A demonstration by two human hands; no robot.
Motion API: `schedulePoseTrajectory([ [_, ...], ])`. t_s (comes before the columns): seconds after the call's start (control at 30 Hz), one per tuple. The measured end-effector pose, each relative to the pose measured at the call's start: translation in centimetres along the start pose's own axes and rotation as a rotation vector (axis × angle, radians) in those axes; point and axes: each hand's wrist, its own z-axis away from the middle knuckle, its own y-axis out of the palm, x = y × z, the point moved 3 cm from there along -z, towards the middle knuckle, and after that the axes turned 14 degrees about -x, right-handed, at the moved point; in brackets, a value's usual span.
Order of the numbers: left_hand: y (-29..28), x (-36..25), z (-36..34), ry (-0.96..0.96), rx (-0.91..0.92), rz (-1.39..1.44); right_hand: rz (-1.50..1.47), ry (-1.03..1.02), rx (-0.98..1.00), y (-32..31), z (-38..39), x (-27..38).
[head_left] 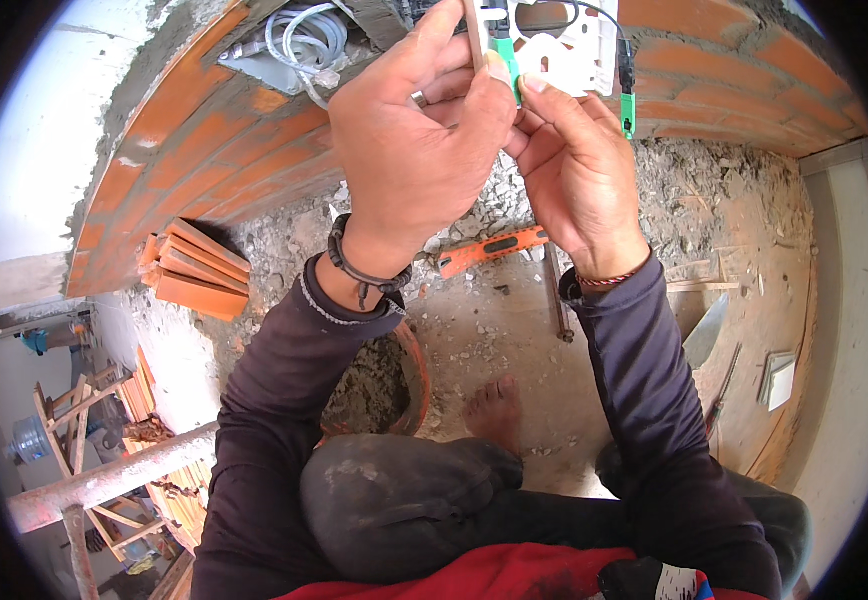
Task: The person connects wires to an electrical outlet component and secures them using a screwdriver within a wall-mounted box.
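Both hands are raised against the brick wall [714, 100], at the left part of a white perforated plastic plate [594, 70]. The task's item, a green cable connector [506, 65], sits between the two thumbs. The left hand [409, 160] grasps it, thumb pressed to its face; its other fingers are curled behind and partly hidden. The right hand [586, 170] pinches at its lower end, fingers bent. A second green connector [628, 116] hangs near the plate's right edge. Coiled pale cable [319, 42] lies left of the hands. Below are an orange bar-shaped tool [479, 253] and a mortar bucket [419, 375].
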Motion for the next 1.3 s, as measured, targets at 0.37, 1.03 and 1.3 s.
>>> schedulePoseTrajectory([
  [0.37, -0.1, 0.1, 0.3, -0.023, 0.022, -0.070, 0.091, -0.096, -0.015, -0.4, -0.1, -0.1],
  [1.03, -2.2, -1.7, -1.6, 0.270, 0.048, -0.286, 0.347, -0.212, 0.058, 0.0, 0.0, 0.6],
  [1.3, -2.5, -4.0, -3.0, 0.756, 0.197, -0.886, 0.408, -0.224, 0.111, -0.4, -0.3, 0.8],
])
